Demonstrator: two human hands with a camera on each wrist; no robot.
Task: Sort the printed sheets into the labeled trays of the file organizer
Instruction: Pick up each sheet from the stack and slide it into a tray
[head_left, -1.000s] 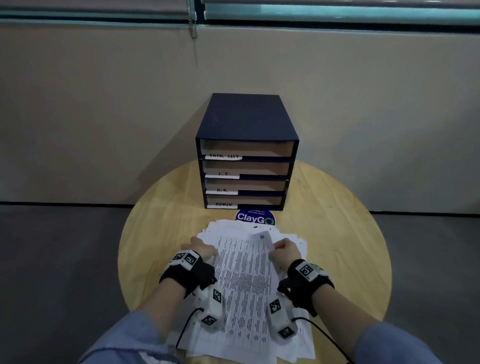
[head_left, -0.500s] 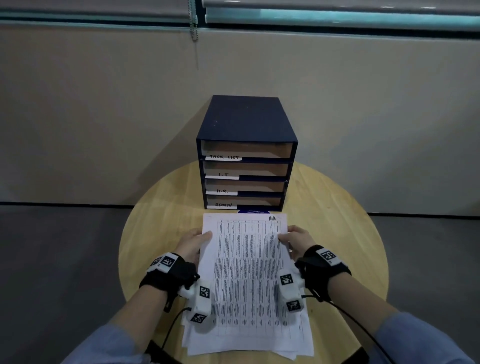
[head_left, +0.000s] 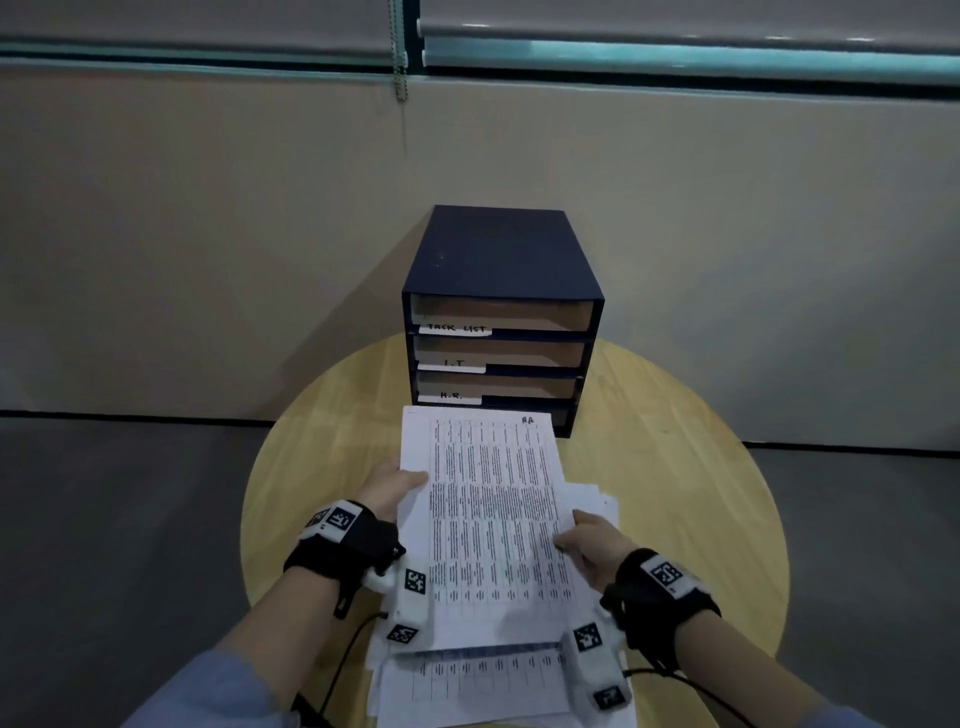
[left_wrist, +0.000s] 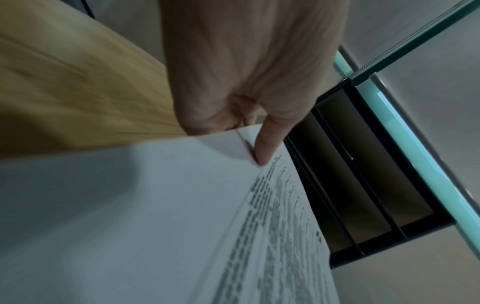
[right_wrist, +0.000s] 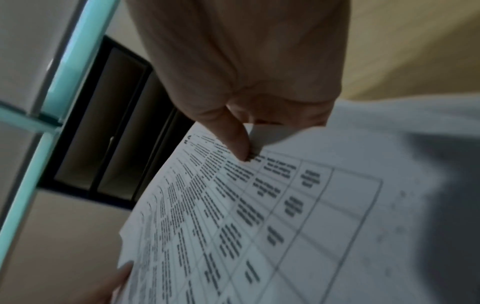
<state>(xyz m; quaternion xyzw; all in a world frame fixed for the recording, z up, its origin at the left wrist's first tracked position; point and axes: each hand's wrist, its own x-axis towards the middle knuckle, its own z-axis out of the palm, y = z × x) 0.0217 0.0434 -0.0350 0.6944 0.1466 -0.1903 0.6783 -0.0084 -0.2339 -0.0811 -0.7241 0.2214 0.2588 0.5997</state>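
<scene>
A dark blue file organizer (head_left: 498, 249) stands at the back of the round table, with trays labeled TASK LIST, I.T. and H.R.; the lowest tray is hidden behind the raised sheet. A printed sheet (head_left: 493, 514) with a table of text is held up above the paper stack (head_left: 467, 686), its far edge close to the organizer's front. My left hand (head_left: 397, 491) pinches the sheet's left edge, thumb on top (left_wrist: 265, 148). My right hand (head_left: 584, 538) pinches its right edge, thumb on the print (right_wrist: 237, 144). The organizer (left_wrist: 363, 185) (right_wrist: 109, 133) shows in both wrist views.
The round wooden table (head_left: 691, 467) stands against a beige wall (head_left: 208, 234), with grey floor on both sides. Loose sheets (head_left: 597, 499) stick out from the stack under the right hand. Wrist camera cables hang off the near edge.
Both hands took the top sheet from the stack, lifted it and carried it forward toward the organizer; its far edge now covers the lowest tray and the blue sticker.
</scene>
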